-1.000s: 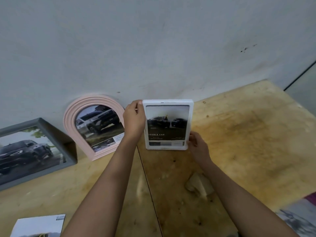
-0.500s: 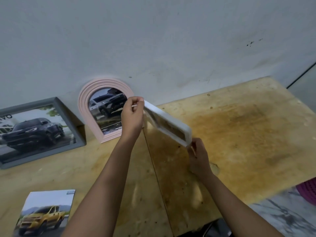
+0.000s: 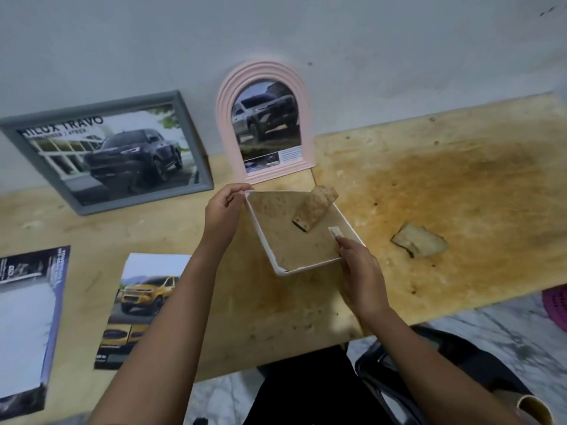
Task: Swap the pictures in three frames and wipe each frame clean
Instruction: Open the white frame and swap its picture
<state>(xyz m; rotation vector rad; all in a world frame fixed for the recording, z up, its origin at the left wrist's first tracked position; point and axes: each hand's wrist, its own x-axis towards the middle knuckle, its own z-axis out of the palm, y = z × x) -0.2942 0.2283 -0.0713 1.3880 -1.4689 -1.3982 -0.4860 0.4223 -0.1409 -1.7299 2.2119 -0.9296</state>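
Observation:
I hold the white frame (image 3: 346, 223) face down above the table, its brown cork back and folded-out stand toward me. My left hand (image 3: 222, 210) pinches its far left corner. My right hand (image 3: 357, 265) grips its near right edge by a small white label. A pink arched frame (image 3: 265, 75) with a truck picture leans on the wall behind it. A grey frame (image 3: 196, 148) with a dark pickup picture leans to the left. A loose yellow-truck picture (image 3: 144, 302) lies on the table at the left.
A brown cloth scrap (image 3: 418, 244) lies on the wooden table (image 3: 460, 185) to the right. Another printed sheet (image 3: 27, 317) lies at the far left edge. A pink basket (image 3: 555, 305) and a dark chair (image 3: 429, 357) sit beyond the table's near edge.
The white frame went from standing upright, picture toward me, to turned over with its back up. Both hands brought it nearer. My view dropped, showing more of the table.

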